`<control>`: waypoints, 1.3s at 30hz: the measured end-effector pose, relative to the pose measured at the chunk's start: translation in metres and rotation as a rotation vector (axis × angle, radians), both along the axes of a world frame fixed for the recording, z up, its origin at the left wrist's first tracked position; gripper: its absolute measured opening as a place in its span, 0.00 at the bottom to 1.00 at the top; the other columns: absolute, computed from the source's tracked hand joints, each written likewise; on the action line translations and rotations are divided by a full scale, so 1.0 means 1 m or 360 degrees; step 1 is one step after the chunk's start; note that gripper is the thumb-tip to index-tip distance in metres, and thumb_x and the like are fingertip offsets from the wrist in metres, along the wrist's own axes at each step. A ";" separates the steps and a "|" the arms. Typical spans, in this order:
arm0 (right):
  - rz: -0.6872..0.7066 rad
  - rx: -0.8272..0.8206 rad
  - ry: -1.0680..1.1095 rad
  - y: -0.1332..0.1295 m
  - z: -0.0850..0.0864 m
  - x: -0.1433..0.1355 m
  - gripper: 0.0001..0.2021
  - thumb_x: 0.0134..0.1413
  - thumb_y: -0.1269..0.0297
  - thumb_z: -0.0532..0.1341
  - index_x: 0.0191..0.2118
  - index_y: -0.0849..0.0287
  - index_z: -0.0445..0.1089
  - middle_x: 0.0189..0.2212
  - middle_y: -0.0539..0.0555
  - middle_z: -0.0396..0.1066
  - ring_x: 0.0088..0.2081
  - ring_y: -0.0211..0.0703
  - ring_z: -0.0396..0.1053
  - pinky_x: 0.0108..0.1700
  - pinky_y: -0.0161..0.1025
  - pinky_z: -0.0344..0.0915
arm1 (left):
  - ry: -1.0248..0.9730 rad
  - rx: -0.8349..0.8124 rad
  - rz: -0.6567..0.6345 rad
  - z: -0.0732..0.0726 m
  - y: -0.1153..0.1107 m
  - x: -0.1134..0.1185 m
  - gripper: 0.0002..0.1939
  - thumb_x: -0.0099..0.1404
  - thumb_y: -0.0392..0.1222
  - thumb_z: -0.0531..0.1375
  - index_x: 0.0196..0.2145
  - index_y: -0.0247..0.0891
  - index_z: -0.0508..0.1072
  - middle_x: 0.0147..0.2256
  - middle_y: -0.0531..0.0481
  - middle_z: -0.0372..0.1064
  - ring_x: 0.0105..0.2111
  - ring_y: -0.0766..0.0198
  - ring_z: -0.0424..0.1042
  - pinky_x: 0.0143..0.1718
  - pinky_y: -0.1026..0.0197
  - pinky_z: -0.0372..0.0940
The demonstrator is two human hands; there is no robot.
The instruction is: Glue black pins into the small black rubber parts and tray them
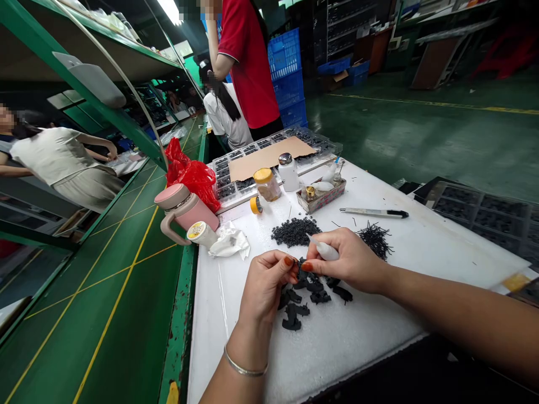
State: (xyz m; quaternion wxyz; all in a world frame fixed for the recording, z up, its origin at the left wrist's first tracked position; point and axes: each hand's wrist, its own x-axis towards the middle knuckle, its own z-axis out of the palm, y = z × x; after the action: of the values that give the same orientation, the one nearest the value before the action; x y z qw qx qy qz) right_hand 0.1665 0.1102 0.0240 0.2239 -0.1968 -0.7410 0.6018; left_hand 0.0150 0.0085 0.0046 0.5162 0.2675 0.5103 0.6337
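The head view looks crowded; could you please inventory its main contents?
table: one, white, foreground
mug: one, pink, left side
bag: one, red, behind mug
jar: one, yellow-lidded, before cardboard
cardboard: one, brown, behind jar
capped bottle: one, white, right of jar
ring pile: one, black, mid-table
pin pile: one, black, right of ring pile
pen: one, white-and-black, behind pin pile
pieces: several, black, nearer than ring pile
crates: several, blue, background
co-workers: several, red or pale tops, background
squeeze bottle: one, white, in right hand
hands: two, orange-brown nails, above table
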 end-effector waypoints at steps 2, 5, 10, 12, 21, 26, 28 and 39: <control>-0.0003 -0.0025 -0.0014 0.000 0.001 0.000 0.10 0.43 0.65 0.68 0.23 0.64 0.67 0.17 0.46 0.61 0.21 0.29 0.54 0.22 0.28 0.51 | 0.0080 0.0003 0.0013 0.001 0.000 -0.001 0.13 0.52 0.45 0.69 0.24 0.31 0.74 0.23 0.49 0.70 0.19 0.71 0.66 0.22 0.71 0.61; 0.0005 -0.0105 -0.0026 0.000 0.001 -0.001 0.10 0.44 0.65 0.68 0.23 0.64 0.67 0.17 0.47 0.64 0.21 0.30 0.56 0.22 0.28 0.52 | 0.0219 0.0002 0.0035 0.000 -0.001 -0.002 0.13 0.51 0.45 0.69 0.23 0.31 0.75 0.23 0.49 0.70 0.20 0.71 0.66 0.22 0.71 0.61; 0.0005 -0.0234 -0.0010 0.000 -0.001 -0.004 0.11 0.44 0.63 0.68 0.24 0.64 0.67 0.17 0.48 0.65 0.20 0.31 0.58 0.21 0.28 0.53 | 0.0416 0.0029 0.0040 0.000 -0.002 -0.004 0.11 0.53 0.44 0.68 0.24 0.32 0.75 0.22 0.49 0.70 0.21 0.69 0.66 0.24 0.69 0.60; 0.0037 -0.0336 -0.0006 0.001 -0.003 -0.005 0.12 0.43 0.62 0.68 0.24 0.64 0.67 0.16 0.48 0.65 0.19 0.31 0.58 0.21 0.28 0.53 | 0.0508 0.0041 0.0038 0.001 -0.002 -0.004 0.10 0.54 0.43 0.68 0.24 0.32 0.75 0.22 0.49 0.70 0.21 0.69 0.66 0.24 0.68 0.60; 0.0103 -0.0401 -0.0050 0.003 -0.004 -0.004 0.13 0.42 0.62 0.69 0.23 0.64 0.66 0.16 0.48 0.65 0.19 0.30 0.58 0.20 0.28 0.53 | 0.0439 0.0008 -0.0094 -0.001 -0.001 -0.011 0.09 0.52 0.40 0.69 0.22 0.32 0.75 0.21 0.49 0.69 0.21 0.69 0.67 0.23 0.69 0.61; 0.0292 -0.0393 0.0028 0.002 -0.002 -0.002 0.11 0.42 0.65 0.68 0.23 0.65 0.66 0.16 0.47 0.65 0.19 0.30 0.58 0.20 0.27 0.53 | -0.0159 0.0028 -0.0408 -0.004 0.001 -0.013 0.14 0.44 0.42 0.73 0.20 0.31 0.73 0.22 0.50 0.69 0.16 0.71 0.65 0.16 0.72 0.59; 0.0372 -0.0398 0.0064 0.002 -0.001 -0.002 0.11 0.42 0.66 0.68 0.23 0.65 0.66 0.16 0.46 0.64 0.19 0.29 0.57 0.20 0.27 0.53 | -0.0271 0.0029 -0.0506 -0.005 0.002 -0.012 0.16 0.42 0.42 0.74 0.20 0.31 0.72 0.22 0.50 0.69 0.15 0.71 0.66 0.15 0.72 0.59; 0.0315 -0.0321 0.0060 -0.003 -0.002 -0.001 0.10 0.43 0.67 0.68 0.22 0.64 0.66 0.17 0.47 0.65 0.20 0.31 0.59 0.22 0.28 0.55 | -0.0358 -0.0037 -0.0547 -0.012 0.004 -0.010 0.22 0.40 0.46 0.74 0.20 0.32 0.66 0.22 0.50 0.68 0.16 0.68 0.68 0.14 0.71 0.61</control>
State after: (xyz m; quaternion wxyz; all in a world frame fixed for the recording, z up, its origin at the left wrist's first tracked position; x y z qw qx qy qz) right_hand 0.1653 0.1071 0.0225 0.1563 -0.1329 -0.6882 0.6959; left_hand 0.0046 0.0120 -0.0070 0.6735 0.2721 0.4034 0.5564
